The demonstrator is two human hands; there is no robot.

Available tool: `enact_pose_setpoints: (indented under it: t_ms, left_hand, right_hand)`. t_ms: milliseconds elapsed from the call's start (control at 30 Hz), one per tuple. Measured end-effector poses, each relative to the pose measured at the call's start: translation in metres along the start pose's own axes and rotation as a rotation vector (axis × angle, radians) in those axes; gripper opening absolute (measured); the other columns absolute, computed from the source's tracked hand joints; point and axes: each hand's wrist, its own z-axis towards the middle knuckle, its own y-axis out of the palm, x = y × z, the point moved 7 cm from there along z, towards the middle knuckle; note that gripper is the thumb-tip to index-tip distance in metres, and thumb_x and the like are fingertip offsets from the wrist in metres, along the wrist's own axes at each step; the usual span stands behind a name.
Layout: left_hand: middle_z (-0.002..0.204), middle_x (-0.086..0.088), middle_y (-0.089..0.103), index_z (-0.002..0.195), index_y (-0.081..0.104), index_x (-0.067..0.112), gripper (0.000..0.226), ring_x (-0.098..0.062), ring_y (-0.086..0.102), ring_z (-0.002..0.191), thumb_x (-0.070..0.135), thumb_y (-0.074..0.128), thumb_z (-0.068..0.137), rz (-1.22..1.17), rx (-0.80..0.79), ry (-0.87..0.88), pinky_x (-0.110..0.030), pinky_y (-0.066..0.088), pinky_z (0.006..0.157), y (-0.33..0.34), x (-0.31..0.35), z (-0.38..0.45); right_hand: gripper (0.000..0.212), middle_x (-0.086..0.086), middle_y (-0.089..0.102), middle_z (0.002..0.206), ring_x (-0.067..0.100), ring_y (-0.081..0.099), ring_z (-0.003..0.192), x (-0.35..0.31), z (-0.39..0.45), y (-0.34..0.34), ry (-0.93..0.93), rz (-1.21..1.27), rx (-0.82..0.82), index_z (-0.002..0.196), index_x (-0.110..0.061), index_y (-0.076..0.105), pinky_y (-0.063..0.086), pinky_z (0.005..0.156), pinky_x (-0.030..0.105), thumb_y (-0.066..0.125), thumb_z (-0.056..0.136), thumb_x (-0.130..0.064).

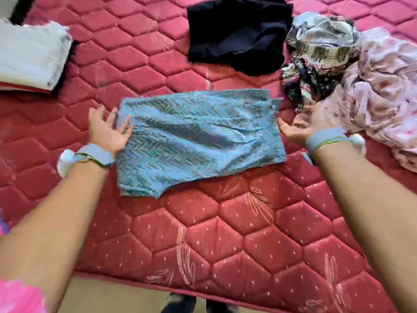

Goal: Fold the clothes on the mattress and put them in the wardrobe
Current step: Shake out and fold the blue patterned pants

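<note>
I am holding both hands spread, palms turned inward, gripping nothing: the left hand is touching the left edge of the blue zigzag-patterned cloth, and the right hand is hovering just beside its right edge. The cloth is lying partly folded in the middle of the red quilted mattress. To do this fold well, I judge I should be pinching both short edges evenly, lifting them together and keeping the corners matched, then pressing the creases flat. Beyond it, a crumpled black garment is waiting at the far side, with a grey patterned garment and a pale pink floral garment heaped to the right. A folded whitish piece is sitting far left.
</note>
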Motion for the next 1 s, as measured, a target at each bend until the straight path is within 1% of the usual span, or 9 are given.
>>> enact_pose_setpoints:
  t_ms: [100,233,300,433,600,767,833,933,1000]
  left_hand:
    - [0.086,0.008,0.053,0.124,0.049,0.020,0.028,-0.008,0.052,0.070,0.018,0.044,0.097,0.412,0.087,0.330,-0.017,0.041,0.059,0.000,-0.008,-0.008]
    - [0.111,-0.010,0.061,0.120,0.058,0.006,0.041,-0.025,0.056,0.102,0.027,0.045,0.087,1.192,0.036,0.807,-0.039,0.045,0.093,-0.005,-0.054,-0.038]
    - [0.135,-0.012,0.053,0.128,0.056,0.015,0.052,-0.030,0.048,0.124,0.039,0.039,0.085,1.542,-0.011,0.922,-0.048,0.036,0.103,0.005,-0.086,-0.056]
    - [0.153,-0.003,0.034,0.140,0.044,0.027,0.056,-0.028,0.028,0.142,0.044,0.035,0.088,1.684,-0.235,0.975,-0.050,0.021,0.110,0.048,-0.134,-0.085]
    - [0.153,0.000,0.034,0.141,0.045,0.022,0.056,-0.017,0.024,0.144,0.049,0.033,0.093,1.456,-0.637,0.656,-0.038,0.018,0.115,0.111,-0.168,-0.095]
    - [0.097,-0.001,0.070,0.107,0.061,0.019,0.060,-0.017,0.065,0.077,0.065,0.025,0.094,0.353,-0.428,-0.146,-0.029,0.048,0.073,0.109,-0.126,-0.068]
    - [0.097,-0.007,0.068,0.111,0.060,0.015,0.072,-0.023,0.066,0.081,0.073,0.024,0.089,0.113,-0.425,-0.301,-0.033,0.051,0.073,0.084,-0.116,-0.047]
    - [0.125,-0.015,0.061,0.128,0.054,0.010,0.076,-0.033,0.057,0.117,0.069,0.043,0.083,0.145,-0.461,-0.349,-0.046,0.047,0.098,0.055,-0.110,-0.026]
    - [0.104,-0.001,0.070,0.121,0.054,0.016,0.042,-0.020,0.062,0.102,0.046,0.050,0.092,0.271,-0.431,-0.297,-0.034,0.053,0.085,0.046,-0.115,-0.022]
  right_hand:
    - [0.007,0.000,0.054,0.090,0.009,0.062,0.066,0.011,0.019,-0.019,-0.247,-0.470,0.182,0.095,-0.022,0.051,0.050,0.090,0.032,0.044,0.097,-0.025]
    - [0.056,0.017,0.052,0.128,0.033,0.045,0.121,0.042,0.035,-0.023,-0.478,-1.241,0.373,0.121,-0.012,0.056,0.030,0.103,0.035,0.062,0.083,-0.053]
    - [0.078,0.019,0.047,0.133,0.035,0.039,0.127,0.056,0.038,-0.013,-0.495,-1.315,0.306,0.129,-0.010,0.049,0.027,0.107,0.038,0.065,0.075,-0.063]
    - [0.093,0.013,0.059,0.124,0.029,0.057,0.112,0.060,0.049,-0.008,-0.360,-1.213,0.167,0.129,-0.007,0.041,0.045,0.097,0.039,0.087,0.057,-0.046]
    - [0.035,0.025,0.064,0.114,0.021,0.062,0.081,0.052,0.028,0.040,-0.399,-1.099,-0.167,0.091,-0.012,0.059,0.053,0.084,0.037,0.078,0.063,-0.004]
    - [0.071,0.013,0.061,0.117,0.032,0.061,0.105,0.079,-0.047,0.136,-0.701,-1.793,-0.198,0.130,-0.019,0.032,0.046,0.081,0.034,0.072,0.074,-0.035]
    - [0.071,0.010,0.061,0.119,0.030,0.060,0.109,0.128,-0.079,0.172,-0.796,-1.975,-0.308,0.140,-0.021,0.023,0.044,0.079,0.033,0.062,0.085,-0.042]
    - [0.070,0.010,0.059,0.124,0.030,0.058,0.114,0.198,-0.093,0.180,-0.612,-2.036,-0.601,0.147,-0.024,0.019,0.041,0.079,0.035,0.055,0.089,-0.042]
    - [0.062,0.012,0.059,0.125,0.031,0.057,0.116,0.208,-0.089,0.164,-0.509,-1.971,-0.646,0.140,-0.025,0.034,0.043,0.083,0.036,0.057,0.086,-0.042]
